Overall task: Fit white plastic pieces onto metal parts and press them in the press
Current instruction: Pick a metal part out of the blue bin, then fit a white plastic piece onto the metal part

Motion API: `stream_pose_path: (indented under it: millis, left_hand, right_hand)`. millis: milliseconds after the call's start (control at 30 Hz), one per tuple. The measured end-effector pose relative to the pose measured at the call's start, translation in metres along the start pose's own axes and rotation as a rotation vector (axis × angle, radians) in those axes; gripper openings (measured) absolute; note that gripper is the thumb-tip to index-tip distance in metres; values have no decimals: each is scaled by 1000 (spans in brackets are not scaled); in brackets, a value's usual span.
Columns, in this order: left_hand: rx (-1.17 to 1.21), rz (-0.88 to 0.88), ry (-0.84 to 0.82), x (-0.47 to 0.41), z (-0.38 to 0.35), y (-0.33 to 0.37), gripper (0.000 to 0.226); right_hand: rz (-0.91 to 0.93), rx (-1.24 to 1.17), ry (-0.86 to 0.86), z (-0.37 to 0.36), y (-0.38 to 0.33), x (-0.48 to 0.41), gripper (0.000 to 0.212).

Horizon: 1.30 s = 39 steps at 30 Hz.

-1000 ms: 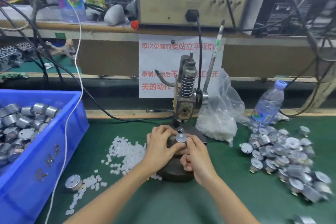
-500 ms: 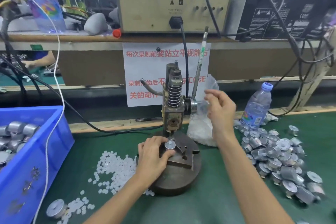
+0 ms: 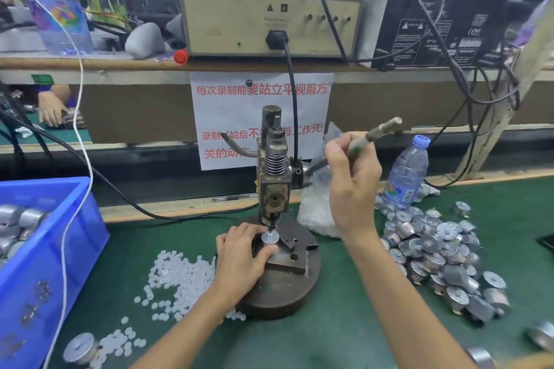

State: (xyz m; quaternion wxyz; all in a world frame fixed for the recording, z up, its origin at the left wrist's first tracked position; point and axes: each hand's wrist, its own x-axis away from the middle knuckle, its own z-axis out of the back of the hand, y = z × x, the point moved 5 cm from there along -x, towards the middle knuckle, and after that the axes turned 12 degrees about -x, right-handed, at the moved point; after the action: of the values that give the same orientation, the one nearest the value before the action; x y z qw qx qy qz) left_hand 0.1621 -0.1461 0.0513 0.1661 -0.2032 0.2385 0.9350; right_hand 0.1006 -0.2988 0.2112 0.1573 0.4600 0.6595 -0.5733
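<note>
A small hand press [image 3: 274, 186] stands on a round dark base [image 3: 287, 287] in the middle of the green mat. My left hand [image 3: 242, 255] holds a round metal part [image 3: 269, 238] on the press block, directly under the ram, which touches the part's top. My right hand [image 3: 352, 171] grips the press lever [image 3: 377, 132], which is tilted down to the right. Loose white plastic pieces [image 3: 177, 275] lie scattered left of the base.
A blue bin [image 3: 60, 249] with metal parts stands at the left. A heap of metal parts [image 3: 434, 255] lies at the right, behind it a water bottle [image 3: 406, 174] and a plastic bag [image 3: 314, 216] of white pieces. A white cord [image 3: 78, 177] hangs over the bin.
My right hand left the part, rose to the lever, gripped it and pulled it down to the right. The ram has come down onto the part. My left hand stays on the part.
</note>
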Motion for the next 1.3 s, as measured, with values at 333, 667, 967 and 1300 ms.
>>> stream_pose_path:
  millis: [333,667,967,1300]
  left_hand:
    - [-9,7,2,2,-2,-1,30]
    - [-14,18,-25,3,2,2,29]
    - [-72,25,7,11,12,16,30]
    - [465,-71,-46,9,-4,121,37]
  right_hand:
    - [138,-15,106,-2,5,13,16]
    - [-249,313,153,-26,37,-77,13]
    - [-520,291,34,36,85,50,11]
    - [-631,313,-148,98,79,76,14]
